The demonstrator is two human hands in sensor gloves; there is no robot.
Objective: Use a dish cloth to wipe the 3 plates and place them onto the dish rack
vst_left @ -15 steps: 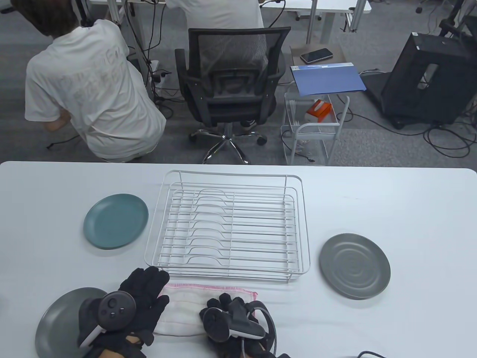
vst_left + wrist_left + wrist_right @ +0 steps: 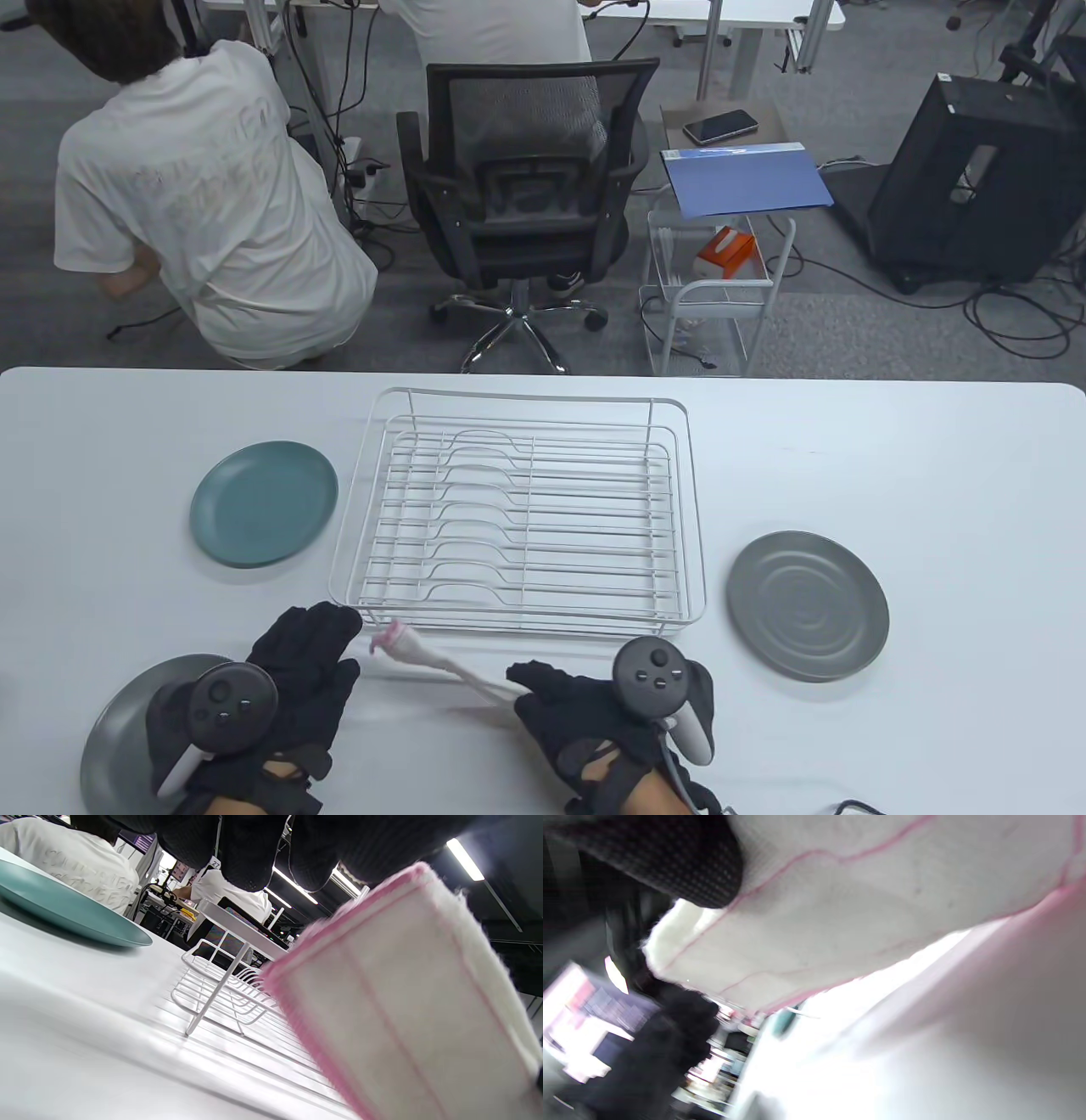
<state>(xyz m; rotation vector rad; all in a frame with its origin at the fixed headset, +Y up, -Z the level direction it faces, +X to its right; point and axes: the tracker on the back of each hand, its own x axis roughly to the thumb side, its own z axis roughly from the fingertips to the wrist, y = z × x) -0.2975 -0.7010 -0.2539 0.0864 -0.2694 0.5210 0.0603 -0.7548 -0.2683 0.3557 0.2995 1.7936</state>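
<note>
The white dish cloth (image 2: 450, 669) with pink edging is raised off the table and seen edge-on, just in front of the white wire dish rack (image 2: 522, 518). My right hand (image 2: 543, 688) grips the cloth's right end. My left hand (image 2: 327, 632) lies with straight fingers beside the cloth's left end, partly over a grey plate (image 2: 114, 730) at the near left. A teal plate (image 2: 263, 503) sits left of the rack and a second grey plate (image 2: 806, 606) to its right. The left wrist view has the cloth (image 2: 403, 1018) close up beside my fingers (image 2: 250, 853). The right wrist view is filled by the cloth (image 2: 861, 899).
The dish rack holds nothing. Beyond the table's far edge are a black office chair (image 2: 522, 195), a person crouching in a white shirt (image 2: 204, 212) and a small wire cart (image 2: 713, 289).
The cloth lay flat on the table under both hands; now my right hand has shifted right and lifted it on edge. My left hand has slid slightly left.
</note>
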